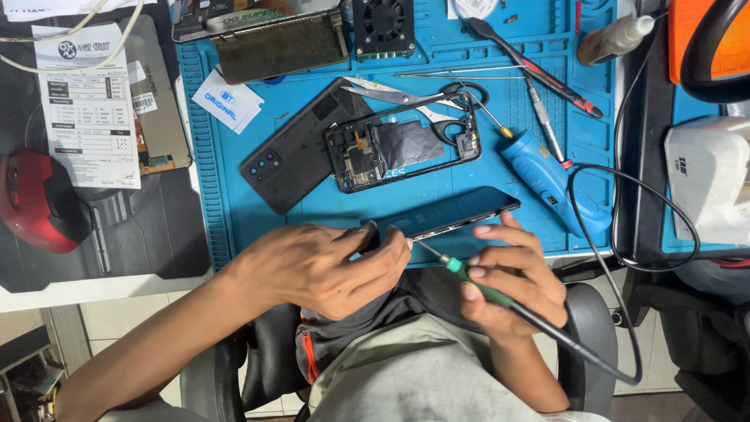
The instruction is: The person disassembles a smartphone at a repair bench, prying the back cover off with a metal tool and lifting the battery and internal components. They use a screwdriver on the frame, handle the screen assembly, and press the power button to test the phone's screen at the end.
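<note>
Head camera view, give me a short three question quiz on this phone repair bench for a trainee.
1. True or false: the right hand holds a green-handled corded tool.
2. Which thing does the left hand grip? A) scissors B) dark phone screen panel C) blue electric screwdriver
3. Fill in: the opened phone frame lies on a ____ coloured work mat.

Key
1. True; its thin tip meets the edge of the dark phone screen panel.
2. B; the scissors and blue electric screwdriver lie untouched on the mat.
3. Blue.

Bare forearms, no sleeves; grey-beige trousers; dark shirt, orange trim.
</note>
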A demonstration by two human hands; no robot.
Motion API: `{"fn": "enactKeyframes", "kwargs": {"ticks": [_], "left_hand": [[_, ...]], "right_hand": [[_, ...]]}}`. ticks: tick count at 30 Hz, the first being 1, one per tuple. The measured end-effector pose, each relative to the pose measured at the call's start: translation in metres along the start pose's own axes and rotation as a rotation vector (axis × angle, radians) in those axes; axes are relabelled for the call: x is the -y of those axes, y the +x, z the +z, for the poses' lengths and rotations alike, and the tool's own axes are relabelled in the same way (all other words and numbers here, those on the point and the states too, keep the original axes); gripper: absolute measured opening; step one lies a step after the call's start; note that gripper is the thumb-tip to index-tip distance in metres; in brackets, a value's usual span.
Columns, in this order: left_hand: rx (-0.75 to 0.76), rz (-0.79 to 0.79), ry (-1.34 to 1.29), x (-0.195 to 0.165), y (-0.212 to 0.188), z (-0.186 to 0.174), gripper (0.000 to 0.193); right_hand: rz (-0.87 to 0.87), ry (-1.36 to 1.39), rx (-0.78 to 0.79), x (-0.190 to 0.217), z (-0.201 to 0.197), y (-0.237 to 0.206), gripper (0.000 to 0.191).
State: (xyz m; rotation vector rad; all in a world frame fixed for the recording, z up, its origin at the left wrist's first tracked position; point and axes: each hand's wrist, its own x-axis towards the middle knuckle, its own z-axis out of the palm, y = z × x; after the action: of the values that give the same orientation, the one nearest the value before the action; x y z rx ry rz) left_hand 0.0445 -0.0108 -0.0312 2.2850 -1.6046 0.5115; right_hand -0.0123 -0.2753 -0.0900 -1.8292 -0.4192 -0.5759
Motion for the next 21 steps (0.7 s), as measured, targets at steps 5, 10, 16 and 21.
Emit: {"fn": "enactKeyframes", "kwargs": {"ticks": [5, 10, 16, 21], "left_hand": [[-0.002, 0.011, 0.017, 0.001, 0.000, 0.000, 0.024], [0.006, -0.007, -0.005, 0.000, 0.001, -0.001, 0.023], [0.008, -0.021, -0.023, -0.002, 0.003, -0.001, 0.024], [0.007, -0.022, -0.023, -0.001, 0.003, -0.001, 0.023]], "right_hand": [[-0.020, 0.120, 0.009, -0.007, -0.004, 0.013, 0.025], [-0.023, 0.114, 0.037, -0.007, -0.003, 0.016, 0.024], [-0.026, 0.084, 0.046, -0.007, -0.003, 0.014, 0.022], [-0.021, 0.075, 0.047, -0.007, -0.003, 0.013, 0.022]]}}
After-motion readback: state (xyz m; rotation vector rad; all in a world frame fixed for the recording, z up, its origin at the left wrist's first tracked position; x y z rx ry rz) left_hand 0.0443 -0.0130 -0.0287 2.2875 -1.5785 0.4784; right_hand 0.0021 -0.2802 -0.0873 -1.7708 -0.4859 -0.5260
